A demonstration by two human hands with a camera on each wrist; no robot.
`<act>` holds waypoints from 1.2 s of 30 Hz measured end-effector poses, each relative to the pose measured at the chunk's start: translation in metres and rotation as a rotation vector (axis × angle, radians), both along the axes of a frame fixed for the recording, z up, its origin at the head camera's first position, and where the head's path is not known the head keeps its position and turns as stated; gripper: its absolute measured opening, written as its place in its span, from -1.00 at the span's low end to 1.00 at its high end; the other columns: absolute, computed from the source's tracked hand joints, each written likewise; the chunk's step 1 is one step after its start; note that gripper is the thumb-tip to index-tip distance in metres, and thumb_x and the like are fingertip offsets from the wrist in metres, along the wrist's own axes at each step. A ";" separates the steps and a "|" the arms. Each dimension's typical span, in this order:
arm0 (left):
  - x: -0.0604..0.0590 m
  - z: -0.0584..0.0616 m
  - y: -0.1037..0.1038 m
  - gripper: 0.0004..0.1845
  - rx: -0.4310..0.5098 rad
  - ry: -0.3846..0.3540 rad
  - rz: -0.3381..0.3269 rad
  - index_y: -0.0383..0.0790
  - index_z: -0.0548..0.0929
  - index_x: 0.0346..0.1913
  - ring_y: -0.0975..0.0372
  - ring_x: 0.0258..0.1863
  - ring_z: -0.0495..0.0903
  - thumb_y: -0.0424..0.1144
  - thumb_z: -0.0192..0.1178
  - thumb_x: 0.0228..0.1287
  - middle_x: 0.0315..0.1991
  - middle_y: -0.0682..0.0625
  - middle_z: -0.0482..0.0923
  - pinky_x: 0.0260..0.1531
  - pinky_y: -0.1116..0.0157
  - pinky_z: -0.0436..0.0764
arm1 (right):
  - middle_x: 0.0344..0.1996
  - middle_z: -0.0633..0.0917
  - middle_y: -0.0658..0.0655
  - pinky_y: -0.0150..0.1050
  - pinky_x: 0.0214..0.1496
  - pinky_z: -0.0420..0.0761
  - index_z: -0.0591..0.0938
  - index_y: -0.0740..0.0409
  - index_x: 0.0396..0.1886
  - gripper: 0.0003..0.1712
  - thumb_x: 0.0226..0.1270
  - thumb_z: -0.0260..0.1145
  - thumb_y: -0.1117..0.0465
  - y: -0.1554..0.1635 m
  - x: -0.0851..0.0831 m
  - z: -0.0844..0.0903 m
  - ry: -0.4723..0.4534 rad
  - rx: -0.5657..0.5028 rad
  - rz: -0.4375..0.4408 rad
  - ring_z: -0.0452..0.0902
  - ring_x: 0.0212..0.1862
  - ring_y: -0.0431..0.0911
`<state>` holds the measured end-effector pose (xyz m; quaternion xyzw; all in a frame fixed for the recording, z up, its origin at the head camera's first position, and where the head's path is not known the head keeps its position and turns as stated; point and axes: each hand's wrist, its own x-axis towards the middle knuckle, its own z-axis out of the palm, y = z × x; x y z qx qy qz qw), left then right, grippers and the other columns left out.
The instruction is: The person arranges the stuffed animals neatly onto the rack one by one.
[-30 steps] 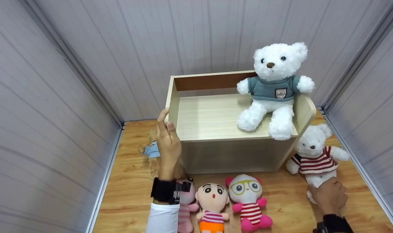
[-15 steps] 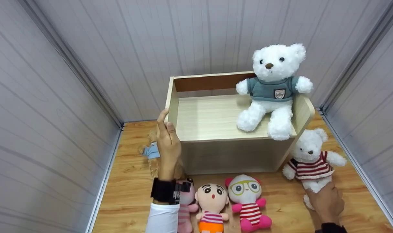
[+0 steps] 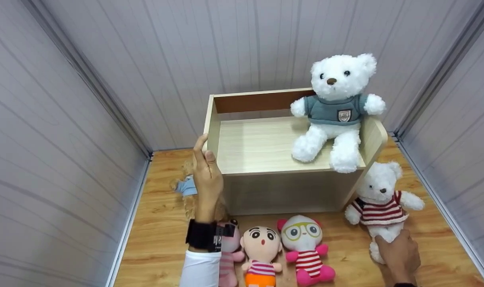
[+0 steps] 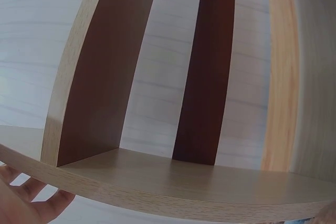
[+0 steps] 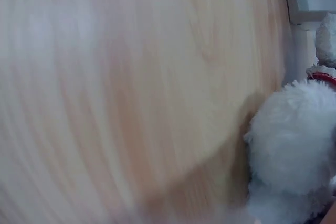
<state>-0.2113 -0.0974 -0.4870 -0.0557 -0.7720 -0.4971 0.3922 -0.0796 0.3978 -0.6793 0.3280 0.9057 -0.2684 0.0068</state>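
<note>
My left hand [image 3: 208, 179] lies against the left side panel of a light wooden shelf [image 3: 258, 143], its fingers along the outer face. In the left wrist view several fingers [image 4: 50, 203] show beyond the panel's edge. At the right, my right hand [image 3: 399, 251] grips a leg of a white teddy bear [image 3: 383, 207] in a red-and-white striped sweater, close beside the shelf. The right wrist view shows the bear's fluffy white foot [image 5: 291, 140] near the floor. A larger white teddy bear [image 3: 335, 107] in a green sweater sits on the shelf's top, at its right end.
Three plush toys lie in front of the shelf: a pink one [image 3: 228, 259], partly behind my left wrist, a boy doll [image 3: 262, 247] and a panda [image 3: 305, 239] with glasses. A brown bear [image 3: 187, 187] in blue lies left. Walls [image 3: 250, 44] enclose the wooden floor [image 3: 154, 239].
My right hand has drawn the striped-sweater bear toward me and slightly left. The left hand has stayed in place on the shelf's side.
</note>
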 end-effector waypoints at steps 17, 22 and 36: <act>0.000 -0.001 -0.001 -0.40 -0.016 0.005 -0.005 0.06 0.33 0.43 0.23 -0.43 0.32 0.26 -0.33 0.56 -0.41 -0.02 0.33 -0.51 0.25 0.34 | 0.17 0.49 0.59 0.28 0.00 0.47 0.22 0.38 0.39 0.02 0.23 0.36 -0.24 -0.025 0.018 -0.001 -0.039 -0.108 -0.063 0.46 0.11 0.51; -0.001 0.000 -0.002 -0.40 -0.011 0.018 -0.007 0.04 0.35 0.42 0.22 -0.43 0.33 0.27 -0.33 0.56 -0.42 -0.03 0.33 -0.48 0.24 0.36 | 0.28 0.44 0.57 0.28 0.14 0.44 0.19 0.34 0.47 0.07 0.25 0.34 -0.29 -0.029 0.023 -0.001 -0.081 -0.185 -0.061 0.41 0.20 0.50; -0.002 0.000 -0.001 -0.41 -0.013 0.035 0.000 0.03 0.36 0.42 0.20 -0.40 0.34 0.25 -0.32 0.58 -0.42 -0.05 0.35 -0.40 0.22 0.38 | 0.09 0.58 0.47 0.05 0.02 0.50 0.41 0.44 0.23 -0.06 0.15 0.41 -0.22 -0.059 0.053 -0.006 -0.058 -0.360 -0.082 0.49 0.10 0.26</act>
